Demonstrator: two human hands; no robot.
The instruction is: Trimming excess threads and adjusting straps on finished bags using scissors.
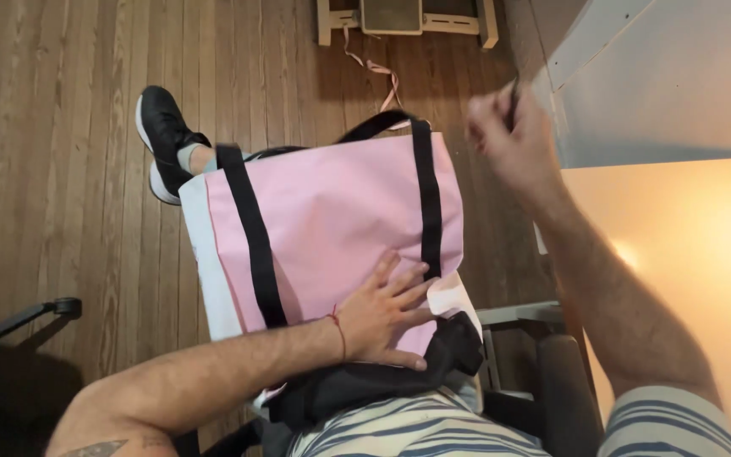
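While the pink tote bag (pixel 332 228) is spread across the lap, it is pinned near its lower edge by the left hand (pixel 382 313), which is laid flat on the fabric with fingers splayed and nothing gripped. A dark garment or cloth (pixel 382 372) is bunched just below that hand, against the striped shirt. For the work to go well, the cloth is best kept taut under the flat palm, so that no fold is caught and the black straps (pixel 251 237) are left lying straight. Further out, the right hand (pixel 509 135) is raised above the bag's far corner and is clenched around something thin and dark; what it is cannot be told. Beyond the bag, a black shoe (pixel 161 140) is seen on the wooden plank floor (pixel 61 127). To the right, a pale table (pixel 687 254) is lit warmly, and a pinkish ribbon (pixel 378 72) is trailed from a light frame at the far wall.
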